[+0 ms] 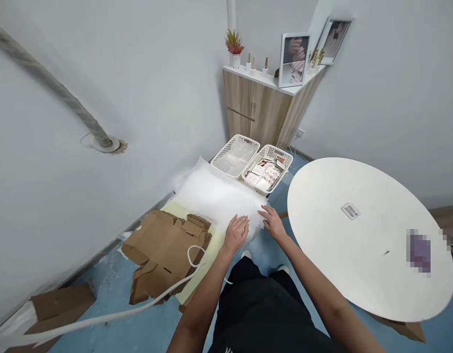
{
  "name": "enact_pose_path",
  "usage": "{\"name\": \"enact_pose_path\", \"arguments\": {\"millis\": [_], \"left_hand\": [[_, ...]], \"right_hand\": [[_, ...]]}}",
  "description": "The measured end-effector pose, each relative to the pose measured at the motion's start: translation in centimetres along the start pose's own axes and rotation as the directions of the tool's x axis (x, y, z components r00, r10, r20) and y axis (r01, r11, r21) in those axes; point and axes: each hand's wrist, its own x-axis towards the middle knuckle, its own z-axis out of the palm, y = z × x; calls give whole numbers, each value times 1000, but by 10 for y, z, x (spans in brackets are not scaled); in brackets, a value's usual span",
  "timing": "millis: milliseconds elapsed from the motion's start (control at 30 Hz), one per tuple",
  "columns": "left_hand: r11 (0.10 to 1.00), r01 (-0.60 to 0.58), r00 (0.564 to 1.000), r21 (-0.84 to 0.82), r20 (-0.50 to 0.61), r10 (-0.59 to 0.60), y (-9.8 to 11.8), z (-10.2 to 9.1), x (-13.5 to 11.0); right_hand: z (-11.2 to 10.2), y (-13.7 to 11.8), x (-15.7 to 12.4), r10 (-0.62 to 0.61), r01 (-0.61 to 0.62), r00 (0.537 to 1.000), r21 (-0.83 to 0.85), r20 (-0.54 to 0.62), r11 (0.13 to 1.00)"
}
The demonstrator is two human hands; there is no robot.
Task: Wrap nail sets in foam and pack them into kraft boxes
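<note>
Both of my hands reach down to a stack of white foam sheets (pixel 215 193) lying on the floor in front of me. My left hand (pixel 235 232) rests on the near edge of the stack, fingers curled onto the top sheet. My right hand (pixel 272 221) touches the near right corner, its fingers bent as if pinching the sheet edge. Left of the stack lies a heap of flat brown cardboard box blanks (pixel 163 252) on a pale yellow sheet.
Two white plastic baskets stand beyond the foam: one (pixel 234 155) holds clear items, the other (pixel 267 168) small printed packets. A round white table (pixel 366 230) is at my right with a small packet (pixel 350 211). A wooden cabinet (pixel 265 105) stands in the corner. A white cord (pixel 112 316) crosses the floor.
</note>
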Motion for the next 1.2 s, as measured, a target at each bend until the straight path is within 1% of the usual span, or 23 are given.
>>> {"name": "enact_pose_path", "arguments": {"millis": [67, 133, 233, 300, 367, 433, 467, 500, 533, 567, 633, 733, 767, 833, 900, 933, 967, 1000, 1033, 1100, 1133, 1167, 1200], "left_hand": [[997, -59, 998, -39, 5, 60, 19, 6, 10], [991, -96, 995, -92, 18, 98, 40, 18, 18], [972, -88, 995, -219, 35, 98, 73, 43, 28], [944, -28, 997, -329, 58, 50, 100, 62, 37], [897, 68, 994, -437, 110, -21, 130, 82, 48], [824, 181, 980, -537, 169, -105, 163, 103, 62], [776, 239, 969, -584, 191, -155, 180, 114, 70], [721, 295, 955, -627, 207, -211, 196, 125, 79], [662, 343, 939, -666, 221, -264, 212, 137, 88], [598, 384, 920, -703, 236, -313, 227, 148, 97], [461, 443, 878, -769, 269, -395, 255, 171, 116], [274, 479, 829, -834, 327, -455, 293, 201, 141], [238, 479, 821, -845, 335, -463, 304, 210, 147], [213, 470, 818, -857, 331, -471, 323, 222, 157], [229, 459, 826, -858, 318, -465, 337, 228, 163], [254, 454, 839, -854, 314, -444, 341, 229, 166], [298, 445, 860, -844, 310, -407, 341, 228, 167], [369, 424, 886, -827, 297, -355, 339, 226, 169], [462, 386, 916, -799, 272, -295, 332, 223, 170], [675, 267, 964, -688, 193, -184, 307, 218, 170], [759, 216, 976, -614, 147, -159, 290, 217, 168], [817, 205, 979, -540, 107, -175, 270, 217, 166], [849, 244, 969, -470, 92, -227, 249, 220, 162]], "right_hand": [[-22, 9, -3, 23, -20, 996, 42, -87, 999], [-45, 16, -12, 56, -45, 985, 72, -162, 996], [-78, 25, -35, 146, -129, 947, 76, -285, 989], [-97, 32, -55, 249, -230, 892, 95, -378, 969], [-116, 41, -78, 378, -346, 803, 156, -461, 925], [-135, 49, -103, 490, -435, 704, 232, -514, 870], [-143, 52, -116, 525, -461, 668, 261, -527, 848], [-152, 54, -129, 545, -474, 647, 279, -534, 835], [-160, 56, -142, 551, -474, 642, 289, -532, 832], [-167, 57, -154, 547, -467, 650, 291, -528, 835], [-176, 60, -175, 530, -443, 685, 291, -500, 848], [-182, 72, -196, 551, -441, 725, 335, -414, 833], [-183, 79, -200, 571, -447, 731, 369, -375, 815], [-186, 96, -200, 626, -468, 721, 456, -299, 757], [-191, 116, -194, 671, -475, 706, 553, -225, 685], [-195, 127, -188, 679, -467, 709, 593, -191, 655], [-199, 137, -181, 687, -465, 705, 616, -177, 636], [-204, 148, -174, 695, -463, 697, 629, -176, 624], [-210, 159, -167, 698, -457, 693, 639, -180, 618], [-219, 180, -154, 698, -469, 700, 642, -149, 607], [-222, 190, -149, 697, -482, 707, 638, -122, 600], [-225, 200, -147, 697, -503, 712, 631, -86, 591], [-226, 210, -145, 709, -534, 703, 614, -59, 581]]}}
